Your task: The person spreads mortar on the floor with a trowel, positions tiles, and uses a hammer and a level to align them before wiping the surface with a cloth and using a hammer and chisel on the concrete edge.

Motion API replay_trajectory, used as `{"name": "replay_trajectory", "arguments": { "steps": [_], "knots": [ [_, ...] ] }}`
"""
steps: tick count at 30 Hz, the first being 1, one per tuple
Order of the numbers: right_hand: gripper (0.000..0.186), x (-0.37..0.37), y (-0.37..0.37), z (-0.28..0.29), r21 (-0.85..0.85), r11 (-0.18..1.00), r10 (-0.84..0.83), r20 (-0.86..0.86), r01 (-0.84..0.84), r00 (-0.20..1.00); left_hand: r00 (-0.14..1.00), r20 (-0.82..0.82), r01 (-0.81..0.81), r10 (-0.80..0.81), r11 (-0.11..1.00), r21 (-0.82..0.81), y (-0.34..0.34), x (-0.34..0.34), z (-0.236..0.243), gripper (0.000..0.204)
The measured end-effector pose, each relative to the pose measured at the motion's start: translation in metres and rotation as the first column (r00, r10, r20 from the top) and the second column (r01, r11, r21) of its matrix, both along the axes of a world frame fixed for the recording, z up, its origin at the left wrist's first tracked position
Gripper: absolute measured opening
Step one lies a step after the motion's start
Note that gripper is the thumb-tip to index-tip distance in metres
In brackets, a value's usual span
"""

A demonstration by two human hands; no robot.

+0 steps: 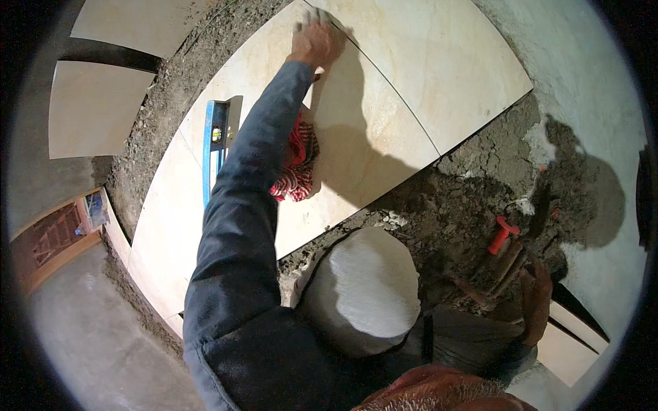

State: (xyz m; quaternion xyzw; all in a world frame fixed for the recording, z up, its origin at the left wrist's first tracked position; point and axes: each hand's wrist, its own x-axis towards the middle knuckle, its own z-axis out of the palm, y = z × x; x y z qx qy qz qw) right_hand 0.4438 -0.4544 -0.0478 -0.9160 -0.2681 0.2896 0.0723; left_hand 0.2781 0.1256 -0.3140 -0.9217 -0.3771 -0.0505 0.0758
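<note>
My left arm in a dark sleeve stretches forward over the large cream tiles (pixel 384 137). The left hand (pixel 319 42) lies on a tile beside the joint line, palm down, its fingers extended and slightly blurred. Under the forearm is a crumpled red-and-white striped cloth (pixel 298 168). Left of that arm, a blue spirit level (pixel 208 154) rests on the tile, partly covered by the sleeve. At lower right my right hand (pixel 537 301) is low over the rough grey mortar (pixel 466 198). Shadow hides its fingers. Near it is a red T-shaped piece (pixel 504 234).
A pale rounded cloth-like shape (pixel 363 291) bulges up beside the tile edge. More tiles (pixel 99 109) lie at far left, and cut tile strips (pixel 569 349) at lower right. The grey wall (pixel 582 75) rises at right. A wooden-framed box (pixel 58 236) stands on the left.
</note>
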Motion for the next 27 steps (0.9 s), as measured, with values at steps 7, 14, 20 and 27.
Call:
{"name": "replay_trajectory", "arguments": {
  "steps": [7, 14, 20, 27],
  "knots": [
    [0.043, 0.016, -0.037, -0.018, -0.098, 0.994, -0.041, 0.029, 0.043, 0.999, 0.990, -0.136, -0.024, -0.031, 0.923, -0.384, -0.202, -0.126, 0.151, 0.076],
    [0.042, 0.032, -0.051, -0.040, -0.071, 0.993, 0.092, -0.022, -0.094, 0.995, 0.970, 0.193, -0.074, 0.148, 0.935, -0.346, -0.188, -0.191, 0.091, 0.055],
    [0.041, 0.029, -0.027, -0.028, -0.147, 0.989, -0.018, -0.165, -0.006, 0.986, 0.902, 0.416, -0.098, 0.116, 0.993, -0.064, 0.005, -0.086, 0.053, 0.035],
    [0.040, 0.027, -0.052, -0.028, -0.094, 0.995, 0.015, -0.029, -0.017, 0.999, 0.811, 0.576, 0.269, 0.098, 0.813, -0.516, -0.017, 0.029, 0.068, 0.021]
  ]
}}
